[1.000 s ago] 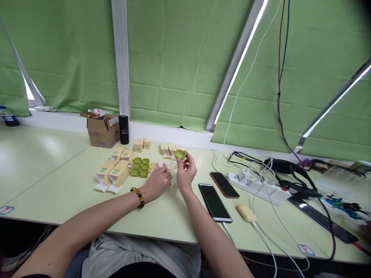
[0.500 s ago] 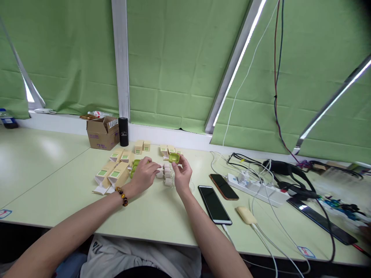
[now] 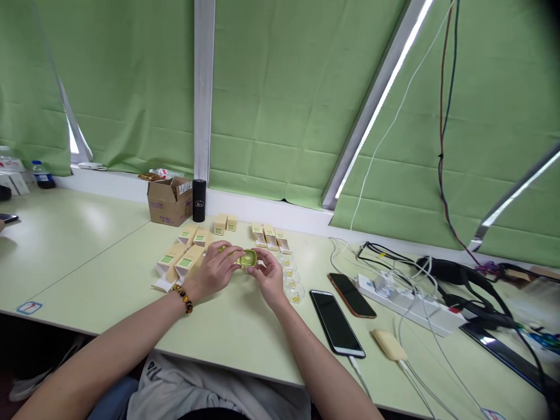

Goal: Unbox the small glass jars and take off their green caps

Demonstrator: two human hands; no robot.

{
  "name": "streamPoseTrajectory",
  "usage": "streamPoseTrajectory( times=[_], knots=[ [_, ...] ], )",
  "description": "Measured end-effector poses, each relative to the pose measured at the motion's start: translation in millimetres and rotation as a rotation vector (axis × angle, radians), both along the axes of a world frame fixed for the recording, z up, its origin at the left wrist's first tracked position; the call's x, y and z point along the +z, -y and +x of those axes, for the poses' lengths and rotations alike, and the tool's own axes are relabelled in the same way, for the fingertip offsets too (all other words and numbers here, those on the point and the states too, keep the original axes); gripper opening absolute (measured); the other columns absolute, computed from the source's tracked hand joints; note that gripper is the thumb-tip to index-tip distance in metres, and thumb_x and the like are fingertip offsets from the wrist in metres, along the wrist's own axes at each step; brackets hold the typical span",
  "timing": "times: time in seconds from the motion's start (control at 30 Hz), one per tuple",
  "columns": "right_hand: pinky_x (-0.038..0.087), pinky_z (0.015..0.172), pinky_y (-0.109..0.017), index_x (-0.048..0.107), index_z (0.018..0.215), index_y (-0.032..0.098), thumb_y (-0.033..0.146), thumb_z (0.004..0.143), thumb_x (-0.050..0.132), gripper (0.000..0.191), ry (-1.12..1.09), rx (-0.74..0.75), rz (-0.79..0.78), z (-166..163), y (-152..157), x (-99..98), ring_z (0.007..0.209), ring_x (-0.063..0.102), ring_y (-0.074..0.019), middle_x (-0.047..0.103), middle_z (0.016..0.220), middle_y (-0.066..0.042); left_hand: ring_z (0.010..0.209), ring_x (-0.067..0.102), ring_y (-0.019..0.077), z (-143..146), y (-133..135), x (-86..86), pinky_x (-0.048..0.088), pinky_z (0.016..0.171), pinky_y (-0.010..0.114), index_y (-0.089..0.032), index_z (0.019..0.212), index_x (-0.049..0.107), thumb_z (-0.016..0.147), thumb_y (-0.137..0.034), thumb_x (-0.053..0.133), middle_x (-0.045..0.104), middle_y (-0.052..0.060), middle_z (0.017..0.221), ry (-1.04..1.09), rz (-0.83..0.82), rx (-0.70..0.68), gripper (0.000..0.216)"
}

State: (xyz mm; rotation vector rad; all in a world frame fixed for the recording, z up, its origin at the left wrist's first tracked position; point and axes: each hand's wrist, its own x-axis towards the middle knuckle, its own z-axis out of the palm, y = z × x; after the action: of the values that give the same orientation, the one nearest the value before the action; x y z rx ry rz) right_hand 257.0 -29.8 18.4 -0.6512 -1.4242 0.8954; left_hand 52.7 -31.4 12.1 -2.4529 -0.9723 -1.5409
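A small green open case [image 3: 248,258] is held up over the table by my right hand [image 3: 268,275], its thumb and fingers gripping the right side. My left hand [image 3: 217,269], with a beaded bracelet [image 3: 182,298] on the wrist, meets the case's left edge. Its fingers are pinched together; what they hold is too small to make out. To the left of that hand stand several cream boxes [image 3: 189,261] with green squares, some with flaps open. Beyond the hands are more small cream boxes [image 3: 270,235]. Clear plastic domes with yellow bits [image 3: 294,291] lie right of my right hand.
A dark phone [image 3: 352,296] and a white-framed phone [image 3: 336,324] lie to the right, near a power strip [image 3: 411,303] with tangled cables. A cardboard box [image 3: 170,204] and black cylinder [image 3: 199,200] stand at the back. Another person's hand [image 3: 2,226] shows at far left.
My right hand has brought the green case left and lower, up to my left hand. The view has turned slightly left, and the clear domes now show.
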Motion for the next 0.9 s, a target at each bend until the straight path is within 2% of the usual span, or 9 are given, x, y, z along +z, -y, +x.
streamPoseTrajectory(
  times=[0.17,0.3,0.43,0.57,0.67,0.8,0.9],
  knots=[
    [0.059,0.079,-0.038,0.059,0.123,0.025,0.039,0.081,0.08,0.049,0.007,0.01,0.005,-3.6,4.2,-2.9,0.102,0.072,-0.026,0.075,0.112,-0.01,0.128,0.057,0.0329,-0.4,1.4,3.9,0.037,0.117,0.06,-0.028,0.128,0.072,0.098,-0.034,0.066,0.074,0.01,0.126,0.031,-0.05,-0.006,0.031],
    [0.058,0.076,-0.035,0.055,0.125,0.027,0.036,0.084,0.078,0.048,0.042,0.016,0.061,-7.5,11.2,-3.7,0.103,0.072,-0.0249,0.074,0.114,-0.009,0.118,0.06,0.0334,1.5,2.7,6.1,0.044,0.109,0.057,-0.026,0.124,0.073,0.094,-0.035,0.072,0.077,0.011,0.115,0.1,-0.019,0.045,0.032],
    [0.057,0.074,-0.034,0.057,0.132,0.028,0.029,0.081,0.079,0.056,0.125,-0.056,0.116,-11.2,15.6,-8.6,0.109,0.066,-0.0253,0.069,0.121,-0.009,0.108,0.062,0.0319,2.6,1.5,6.5,0.048,0.099,0.053,-0.025,0.112,0.077,0.093,-0.035,0.074,0.078,0.01,0.102,0.168,0.009,0.066,0.022],
    [0.057,0.076,-0.035,0.056,0.137,0.028,0.024,0.08,0.079,0.062,0.162,-0.074,0.141,-14.9,16.5,-13.6,0.113,0.063,-0.0262,0.067,0.126,-0.01,0.102,0.063,0.0289,3.6,2.0,7.4,0.049,0.095,0.049,-0.024,0.096,0.077,0.096,-0.032,0.069,0.076,0.008,0.091,0.145,0.037,0.092,0.011],
    [0.057,0.077,-0.036,0.058,0.134,0.028,0.025,0.081,0.078,0.057,0.172,-0.111,0.139,-17.0,16.5,-14.5,0.109,0.063,-0.0254,0.066,0.125,-0.009,0.101,0.063,0.0274,6.4,4.7,7.9,0.048,0.092,0.048,-0.024,0.089,0.074,0.099,-0.03,0.065,0.073,0.007,0.085,0.115,0.056,0.098,0.014],
    [0.055,0.078,-0.035,0.059,0.123,0.026,0.026,0.085,0.073,0.041,0.199,-0.184,0.143,-17.2,16.5,-14.0,0.1,0.062,-0.0223,0.063,0.118,-0.007,0.1,0.062,0.0266,11.6,9.2,8.2,0.048,0.089,0.046,-0.023,0.082,0.07,0.102,-0.031,0.058,0.07,0.008,0.083,0.081,0.025,0.087,0.024],
    [0.055,0.079,-0.035,0.057,0.121,0.026,0.026,0.087,0.07,0.037,0.213,-0.222,0.174,-16.1,17.4,-13.6,0.101,0.06,-0.0221,0.059,0.118,-0.008,0.1,0.061,0.0267,13.8,12.9,10.4,0.049,0.088,0.045,-0.022,0.077,0.067,0.103,-0.03,0.054,0.068,0.009,0.083,0.042,0.013,0.087,0.03]
  ],
)
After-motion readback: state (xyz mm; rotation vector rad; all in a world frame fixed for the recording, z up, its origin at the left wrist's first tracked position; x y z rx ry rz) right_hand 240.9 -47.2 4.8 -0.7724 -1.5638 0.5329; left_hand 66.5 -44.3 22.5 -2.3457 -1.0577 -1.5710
